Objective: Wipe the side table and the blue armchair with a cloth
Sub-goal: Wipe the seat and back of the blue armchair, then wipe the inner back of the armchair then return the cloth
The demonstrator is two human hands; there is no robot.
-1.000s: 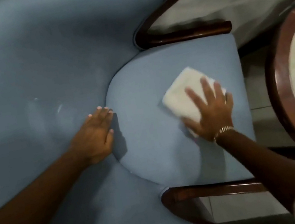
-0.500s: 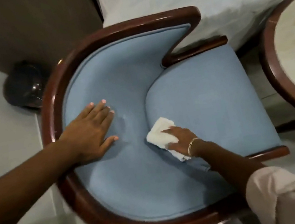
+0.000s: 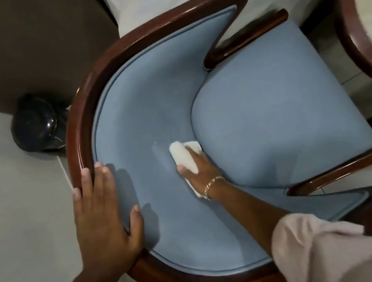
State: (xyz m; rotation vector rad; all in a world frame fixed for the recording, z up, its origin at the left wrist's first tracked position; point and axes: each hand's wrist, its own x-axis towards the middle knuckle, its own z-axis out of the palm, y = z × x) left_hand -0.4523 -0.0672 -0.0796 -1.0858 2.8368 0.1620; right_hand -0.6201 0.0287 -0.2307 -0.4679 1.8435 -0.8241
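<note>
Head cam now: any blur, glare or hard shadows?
Head view: dim, soft overall; left hand casts a shadow on the chair back; glare streaks on the wooden rim; table edge smeared by motion; right hand and cloth fairly sharp; wide-angle bowing visible.

The right hand presses a white cloth on the blue armchair, low on its back by the seat. The left hand lies flat on the chair's brown wooden rim.

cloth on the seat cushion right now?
No, the right hand presses the cloth on the armchair inner backrest, beside the seat cushion.
</note>
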